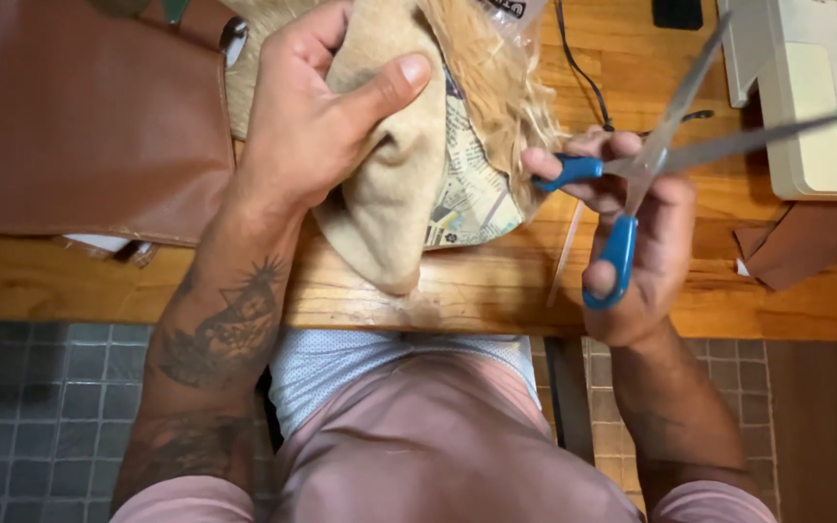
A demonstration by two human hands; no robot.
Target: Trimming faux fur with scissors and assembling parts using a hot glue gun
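Tan fabric (389, 184) pinched in left hand (312, 116) | right hand (646, 242) fingers through blue-handled scissors (632, 184), blades spread

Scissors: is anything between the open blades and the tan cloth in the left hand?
Nothing visible. The scissors, open in the right hand, are apart from the tan cloth that the left hand grips; between them only printed paper and fringe.

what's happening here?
A person at a wooden table grips a piece of tan fabric in the left hand, thumb pressed on top. The right hand holds blue-handled scissors with blades spread open, off to the side of the fabric, not touching it. A brown leather piece lies at left.
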